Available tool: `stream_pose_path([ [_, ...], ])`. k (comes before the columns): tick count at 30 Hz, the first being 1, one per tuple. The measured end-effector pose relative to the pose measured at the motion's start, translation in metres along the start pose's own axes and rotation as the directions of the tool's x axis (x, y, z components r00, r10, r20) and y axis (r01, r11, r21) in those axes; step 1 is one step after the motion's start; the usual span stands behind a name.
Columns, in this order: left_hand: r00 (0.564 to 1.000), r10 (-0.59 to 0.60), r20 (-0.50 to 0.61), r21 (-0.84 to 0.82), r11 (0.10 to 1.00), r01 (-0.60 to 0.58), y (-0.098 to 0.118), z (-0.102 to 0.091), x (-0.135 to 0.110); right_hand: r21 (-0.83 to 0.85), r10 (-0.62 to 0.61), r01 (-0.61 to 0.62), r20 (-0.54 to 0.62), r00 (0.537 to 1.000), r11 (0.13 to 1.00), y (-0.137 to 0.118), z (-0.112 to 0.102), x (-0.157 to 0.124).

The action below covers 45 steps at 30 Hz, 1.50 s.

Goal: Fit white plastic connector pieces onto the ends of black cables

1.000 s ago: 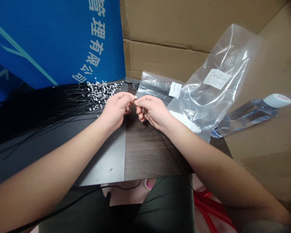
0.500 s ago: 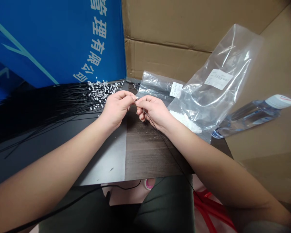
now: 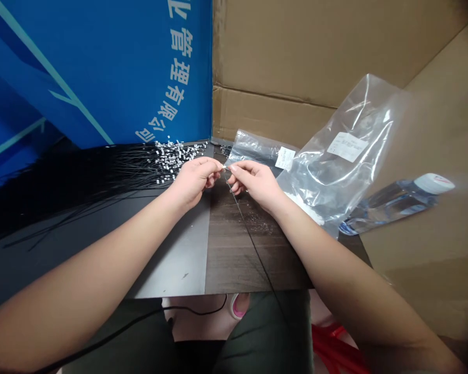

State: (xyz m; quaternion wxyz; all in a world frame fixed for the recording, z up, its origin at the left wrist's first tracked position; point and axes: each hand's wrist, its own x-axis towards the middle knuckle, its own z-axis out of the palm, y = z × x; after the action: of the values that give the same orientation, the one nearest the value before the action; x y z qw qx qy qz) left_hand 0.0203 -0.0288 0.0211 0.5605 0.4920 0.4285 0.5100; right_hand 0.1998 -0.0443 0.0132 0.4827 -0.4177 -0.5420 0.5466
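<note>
At far left, a bright blue printed banner [image 3: 101,67] with white Chinese characters rose behind a dark, flat tabletop [image 3: 171,259]; across that tabletop lay a long fan of thin black cables [image 3: 81,182], ending in a cluster of small white tips [image 3: 177,155]; the person's left hand [image 3: 195,182] sat just right of that cluster, its thumb and forefinger pinched on a tiny pale tip [image 3: 223,167], too small to make out clearly; the right hand [image 3: 255,182] came in from the other side, its fingers pinched close against the same spot, so the two hands nearly touched; from there a single thin black cable [image 3: 246,228] ran lengthwise toward the person, slanting down and right across dark wood grain, nearer the right hand than the left; farther right lay a clear plastic bag [image 3: 253,148] and a larger clear plastic bag [image 3: 343,150], both with white labels; beyond them, a clear plastic water bottle [image 3: 390,208] with a white cap lay on its side against brown corrugated cardboard [image 3: 296,52].
</note>
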Motion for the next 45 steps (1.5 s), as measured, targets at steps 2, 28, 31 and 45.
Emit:
stream_pose_path([
  [2, 1.000, 0.000, 0.004, 0.010, 1.000, 0.000, 0.0006, -0.0008, 0.0005, -0.057, -0.090, 0.091, 0.009, 0.996, 0.994, 0.0025, -0.0034, 0.0014],
  [28, 0.985, -0.090, 0.148, 0.044, 0.995, 0.084, -0.0033, -0.0001, -0.0012, -0.494, -0.353, 0.299, -0.019, 0.935, 0.817, 0.0023, -0.0045, -0.0019],
  [31, 0.986, -0.078, 0.146, 0.066, 0.995, 0.069, -0.0036, -0.0001, -0.0017, -0.508, -0.344, 0.277, -0.041, 0.938, 0.816, 0.0020, -0.0042, -0.0023],
  [45, 0.989, -0.111, 0.095, 0.077, 0.992, 0.104, -0.0040, 0.0005, 0.0000, -0.513, -0.376, 0.291, -0.068, 0.924, 0.808, 0.0065, -0.0045, -0.0001],
])
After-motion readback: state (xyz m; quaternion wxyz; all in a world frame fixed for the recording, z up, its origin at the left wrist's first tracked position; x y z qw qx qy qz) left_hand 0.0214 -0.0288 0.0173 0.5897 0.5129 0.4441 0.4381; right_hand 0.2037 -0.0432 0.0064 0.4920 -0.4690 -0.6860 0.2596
